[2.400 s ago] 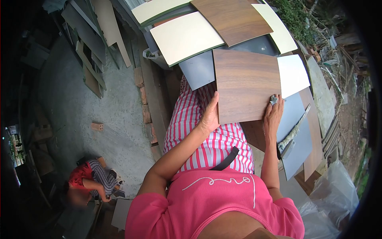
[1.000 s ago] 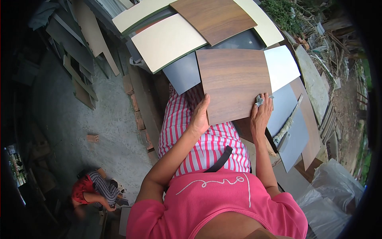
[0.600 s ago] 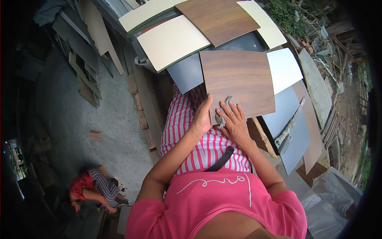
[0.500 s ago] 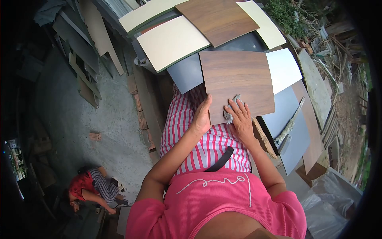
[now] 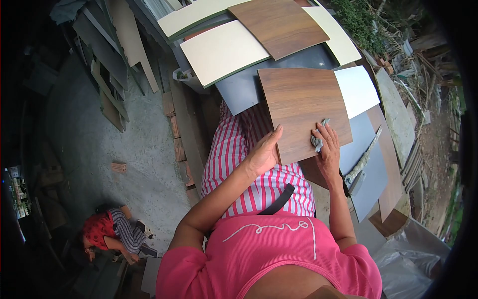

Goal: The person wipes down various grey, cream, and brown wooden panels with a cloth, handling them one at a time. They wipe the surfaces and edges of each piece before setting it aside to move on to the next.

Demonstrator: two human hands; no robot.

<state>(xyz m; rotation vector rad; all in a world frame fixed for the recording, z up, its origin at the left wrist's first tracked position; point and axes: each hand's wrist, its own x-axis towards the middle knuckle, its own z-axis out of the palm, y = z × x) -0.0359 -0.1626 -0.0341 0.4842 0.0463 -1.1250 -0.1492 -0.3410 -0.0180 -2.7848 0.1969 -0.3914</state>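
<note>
A brown wood-grain panel [image 5: 303, 107] lies slightly tilted in front of my body, over my striped lap. My left hand [image 5: 264, 154] grips its lower left edge, thumb along the side and the other fingers mostly hidden beneath. Near the lower right corner, my right hand [image 5: 328, 144] rests on the face of the panel with a crumpled grey rag [image 5: 316, 143] bunched under its fingers. Beyond the panel, a dark grey sheet [image 5: 241, 89] and a white sheet [image 5: 356, 88] partly show from under it.
Cream panels [image 5: 224, 52] and another wood-grain panel [image 5: 279, 25] are stacked ahead. To the right, a putty-crusted stick [image 5: 365, 157] and a scraper-like blade [image 5: 357, 183] lie on a blue-grey sheet [image 5: 371, 192]. A person [image 5: 114, 231] crouches at lower left. Boards [image 5: 102, 45] lean at upper left.
The rag and my right hand have slid right across the panel toward its right edge. The panel and my left hand have shifted a little right in view.
</note>
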